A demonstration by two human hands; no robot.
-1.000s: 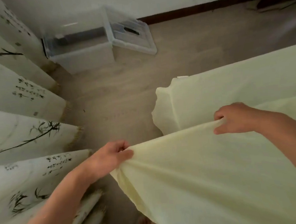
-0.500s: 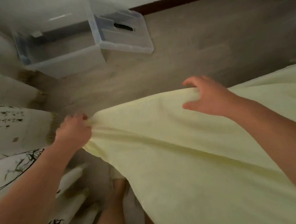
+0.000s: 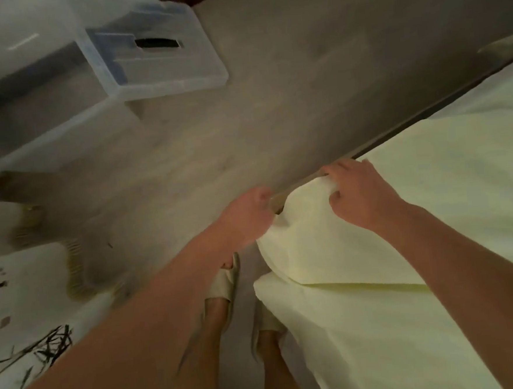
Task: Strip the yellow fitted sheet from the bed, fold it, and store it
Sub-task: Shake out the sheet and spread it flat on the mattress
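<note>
The yellow fitted sheet [image 3: 361,278] fills the 4 o'clock part of the view, draped in folds over the bed's edge with one layer lapped over another; its upper corner is bunched at the centre, where both hands meet; the left hand [image 3: 247,216] is blurred, its fingers curled into the cloth at the corner, so its grip holds the sheet; the right hand [image 3: 361,193], just beside it toward 3 o'clock, has its fingers and thumb curled round the gathered top edge, its grip also holding the sheet; the two hands are close but a sliver of sheet shows between them; at 11 o'clock a clear plastic storage box [image 3: 45,96] sits on the wooden floor [image 3: 273,102], its clear lid [image 3: 154,58] leaning against its side; pale cloth printed with dark bamboo strokes [image 3: 32,346] lies at 8 o'clock; two feet in light slippers [image 3: 225,284] stand at 6 o'clock beside the hanging sheet
</note>
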